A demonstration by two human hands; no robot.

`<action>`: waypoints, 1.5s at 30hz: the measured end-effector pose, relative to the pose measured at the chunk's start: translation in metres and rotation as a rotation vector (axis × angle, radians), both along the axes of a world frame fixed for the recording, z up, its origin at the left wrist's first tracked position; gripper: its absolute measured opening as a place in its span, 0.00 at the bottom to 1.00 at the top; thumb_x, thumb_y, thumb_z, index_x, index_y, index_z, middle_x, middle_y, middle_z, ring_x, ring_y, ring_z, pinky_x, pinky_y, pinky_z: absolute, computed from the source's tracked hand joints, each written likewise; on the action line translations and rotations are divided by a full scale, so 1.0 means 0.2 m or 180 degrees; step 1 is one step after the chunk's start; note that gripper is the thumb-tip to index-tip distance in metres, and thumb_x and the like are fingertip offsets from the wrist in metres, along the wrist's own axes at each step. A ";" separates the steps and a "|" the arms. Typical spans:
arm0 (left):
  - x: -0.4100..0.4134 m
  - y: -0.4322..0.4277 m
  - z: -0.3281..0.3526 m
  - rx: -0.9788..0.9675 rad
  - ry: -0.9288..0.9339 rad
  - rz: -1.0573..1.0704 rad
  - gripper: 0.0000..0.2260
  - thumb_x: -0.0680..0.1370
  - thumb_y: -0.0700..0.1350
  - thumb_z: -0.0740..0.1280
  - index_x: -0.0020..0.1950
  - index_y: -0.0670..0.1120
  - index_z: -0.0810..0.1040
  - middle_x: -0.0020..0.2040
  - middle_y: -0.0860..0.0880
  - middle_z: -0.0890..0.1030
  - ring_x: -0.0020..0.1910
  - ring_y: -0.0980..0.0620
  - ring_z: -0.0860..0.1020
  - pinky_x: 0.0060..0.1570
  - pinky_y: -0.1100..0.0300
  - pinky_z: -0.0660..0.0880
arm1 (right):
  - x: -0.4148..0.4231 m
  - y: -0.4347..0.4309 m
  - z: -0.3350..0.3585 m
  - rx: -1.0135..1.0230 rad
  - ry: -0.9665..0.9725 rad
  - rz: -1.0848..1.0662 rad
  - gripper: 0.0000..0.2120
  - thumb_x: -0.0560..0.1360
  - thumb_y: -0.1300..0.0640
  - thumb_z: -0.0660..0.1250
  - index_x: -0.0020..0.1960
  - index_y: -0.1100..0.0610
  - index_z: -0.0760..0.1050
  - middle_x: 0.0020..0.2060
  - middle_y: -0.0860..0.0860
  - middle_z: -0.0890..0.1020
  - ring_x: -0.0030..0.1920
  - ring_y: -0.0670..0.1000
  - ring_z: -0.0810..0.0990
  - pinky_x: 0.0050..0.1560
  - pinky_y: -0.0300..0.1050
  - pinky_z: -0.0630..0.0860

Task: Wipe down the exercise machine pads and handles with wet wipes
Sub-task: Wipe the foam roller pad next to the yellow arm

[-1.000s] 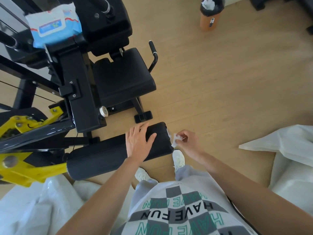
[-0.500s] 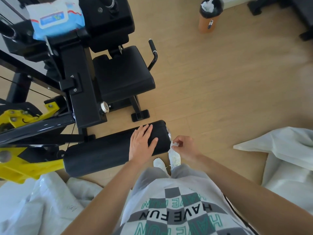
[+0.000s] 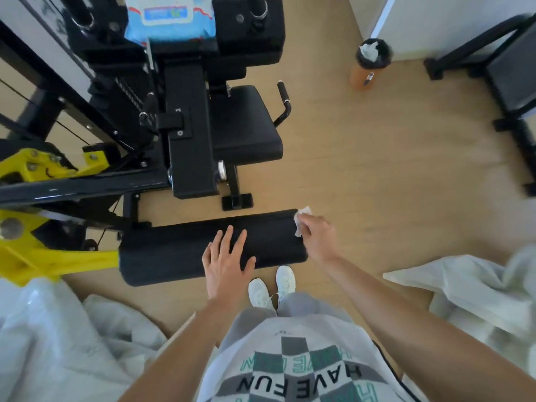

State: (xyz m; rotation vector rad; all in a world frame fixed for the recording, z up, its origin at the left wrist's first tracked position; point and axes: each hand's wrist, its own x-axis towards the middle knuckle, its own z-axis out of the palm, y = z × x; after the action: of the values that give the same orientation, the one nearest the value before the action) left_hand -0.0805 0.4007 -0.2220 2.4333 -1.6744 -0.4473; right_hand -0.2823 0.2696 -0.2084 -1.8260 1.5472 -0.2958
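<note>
A long black roller pad (image 3: 179, 250) of the exercise machine lies across the lower middle of the view. My left hand (image 3: 226, 259) rests flat on its top with fingers spread. My right hand (image 3: 314, 236) pinches a crumpled white wet wipe (image 3: 301, 219) against the pad's right end. Behind the pad stand the black seat pad (image 3: 246, 123) and a black side handle (image 3: 284, 103). A blue pack of wet wipes (image 3: 171, 18) sits on top of the machine.
An orange bin with a black liner (image 3: 368, 65) holding used wipes stands on the wood floor at the back right. Yellow machine arms (image 3: 43, 256) jut at the left. White plastic sheeting (image 3: 475, 288) lies at both lower corners. Another black frame (image 3: 510, 76) is at the far right.
My right hand has lifted the wipe from the lower part of the pad's right end up to its top corner. My left hand stays on the pad. The view has tilted upward.
</note>
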 end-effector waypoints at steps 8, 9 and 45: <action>0.06 0.04 -0.03 -0.0213 0.0094 -0.0168 0.30 0.78 0.54 0.71 0.79 0.55 0.67 0.81 0.50 0.64 0.81 0.48 0.59 0.75 0.47 0.60 | 0.24 0.04 -0.06 -0.0947 0.0106 0.0958 0.06 0.78 0.65 0.70 0.47 0.61 0.85 0.44 0.54 0.87 0.53 0.57 0.84 0.62 0.49 0.78; 0.07 0.04 -0.03 -0.0218 0.0109 -0.0182 0.30 0.78 0.54 0.71 0.79 0.55 0.67 0.81 0.50 0.64 0.81 0.48 0.58 0.76 0.48 0.59 | 0.28 0.06 -0.06 -0.0947 0.0125 0.1080 0.06 0.78 0.65 0.70 0.50 0.62 0.86 0.49 0.56 0.87 0.56 0.59 0.83 0.63 0.52 0.78; 0.15 0.02 -0.02 -0.0267 0.0123 -0.0343 0.29 0.74 0.55 0.74 0.74 0.56 0.73 0.77 0.52 0.71 0.76 0.48 0.66 0.69 0.47 0.65 | 0.22 0.03 0.00 -0.0955 0.0456 0.0830 0.07 0.75 0.66 0.70 0.50 0.60 0.84 0.45 0.53 0.79 0.49 0.56 0.75 0.41 0.53 0.79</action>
State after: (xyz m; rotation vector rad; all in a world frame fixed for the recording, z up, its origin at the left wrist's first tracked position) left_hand -0.0497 0.4039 -0.2251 2.2697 -1.7771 -0.4263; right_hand -0.2393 0.2752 -0.2092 -2.3017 1.3936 -0.2902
